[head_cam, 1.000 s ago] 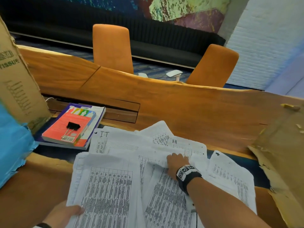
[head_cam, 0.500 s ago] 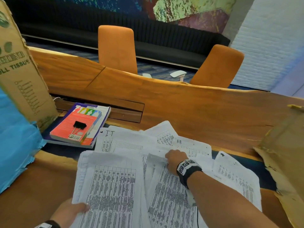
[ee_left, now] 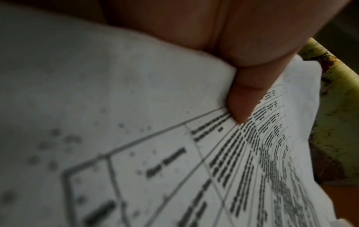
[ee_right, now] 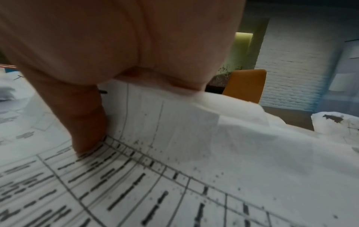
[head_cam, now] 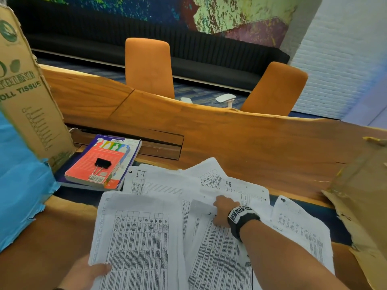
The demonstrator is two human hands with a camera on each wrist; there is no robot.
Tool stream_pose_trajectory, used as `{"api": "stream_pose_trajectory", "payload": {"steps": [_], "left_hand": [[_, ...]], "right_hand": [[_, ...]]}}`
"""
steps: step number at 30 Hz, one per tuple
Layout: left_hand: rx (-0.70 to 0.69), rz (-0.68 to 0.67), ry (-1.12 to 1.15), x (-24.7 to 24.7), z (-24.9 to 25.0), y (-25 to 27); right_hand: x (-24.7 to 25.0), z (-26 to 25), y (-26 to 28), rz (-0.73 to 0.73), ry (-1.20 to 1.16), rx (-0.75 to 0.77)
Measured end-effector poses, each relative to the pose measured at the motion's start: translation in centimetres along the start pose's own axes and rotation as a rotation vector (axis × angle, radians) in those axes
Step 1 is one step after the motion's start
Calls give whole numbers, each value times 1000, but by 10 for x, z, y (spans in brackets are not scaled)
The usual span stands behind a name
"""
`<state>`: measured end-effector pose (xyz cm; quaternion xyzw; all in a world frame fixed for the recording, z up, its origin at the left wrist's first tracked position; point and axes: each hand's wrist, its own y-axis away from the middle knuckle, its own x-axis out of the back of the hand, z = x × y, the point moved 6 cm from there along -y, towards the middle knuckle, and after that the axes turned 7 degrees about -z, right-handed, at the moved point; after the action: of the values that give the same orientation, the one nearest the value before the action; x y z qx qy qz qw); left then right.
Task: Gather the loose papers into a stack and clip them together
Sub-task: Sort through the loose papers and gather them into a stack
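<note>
Several loose printed papers lie fanned over the wooden table. My left hand pinches the near left corner of a printed sheet, its thumb lying on top. My right hand grips the top edge of another sheet in the middle of the spread, thumb on the print and fingers curled under the paper. A black binder clip rests on a red book at the left, apart from both hands.
A tall cardboard box with blue wrap stands at the left. Torn cardboard rises at the right. Two orange chairs stand beyond the table's far edge. A recessed slot runs behind the books.
The view has shifted slightly. My right hand has drawn its sheet's top edge a little toward me. The left hand keeps its hold on the corner.
</note>
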<state>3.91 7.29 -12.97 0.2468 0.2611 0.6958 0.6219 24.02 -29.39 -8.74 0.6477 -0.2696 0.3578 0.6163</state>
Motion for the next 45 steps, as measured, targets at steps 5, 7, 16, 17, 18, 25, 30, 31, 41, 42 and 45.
{"api": "stream_pose_trajectory", "payload": {"steps": [5,7,16,17,18,25,30,31,41,42,45], "left_hand": [[-139,151,99,40,35,25],[-107,192,175,65,40,26],[-152,100,302,72,49,24],[-150,98,292,71,47,24],[-152,95,280,69,49,23],[-254,121,175,51,84,35],[-363,243,-11,68,124,30],[-395,269,-70,69,135,29],[-582,-19,-465,-59,180,49],[-607,-52,-483,-73,177,54],[-580,-108,-479,-94,161,55]], "right_hand": [[-7,1,-5,13,93,2],[-9,-4,-9,-6,92,54],[11,-17,-5,72,240,55],[13,-20,-1,124,223,71],[15,-23,3,169,187,85],[12,-13,50,-9,21,176],[34,-21,115,-82,32,306],[41,-21,126,-79,9,321],[139,-35,145,397,-509,472],[141,-38,143,423,-458,465],[145,-45,147,441,-369,460]]}}
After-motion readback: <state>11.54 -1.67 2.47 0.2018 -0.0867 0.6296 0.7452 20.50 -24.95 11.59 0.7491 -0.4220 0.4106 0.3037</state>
